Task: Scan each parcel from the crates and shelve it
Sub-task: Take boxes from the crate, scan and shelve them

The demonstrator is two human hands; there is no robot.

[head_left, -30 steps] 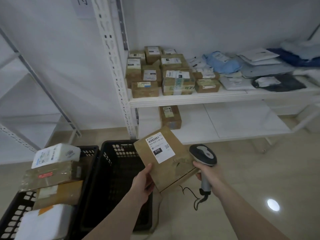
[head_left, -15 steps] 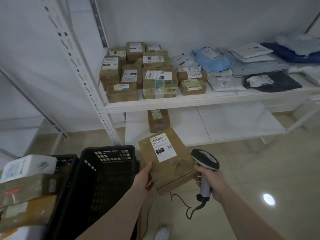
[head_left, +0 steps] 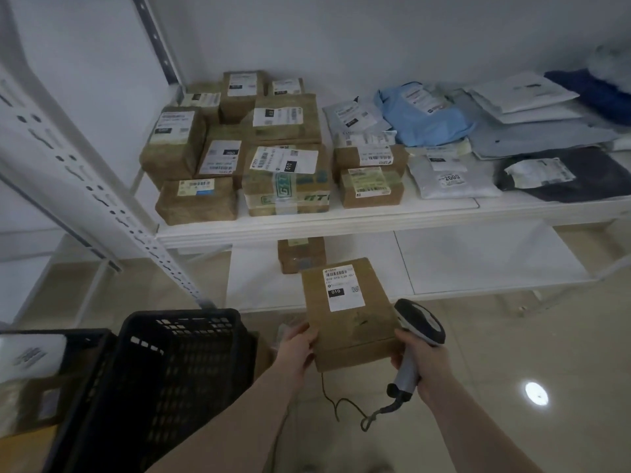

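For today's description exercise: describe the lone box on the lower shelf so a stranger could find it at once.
Start at the white shelving unit against the wall. Its upper shelf is crowded with boxes and mailer bags; drop to the lower shelf. There, near the left end, sits one brown cardboard box, the only parcel on that level.

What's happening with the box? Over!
Left hand grips brown box. Right hand grips scanner. Box not shelved. Nothing blocking lower shelf.
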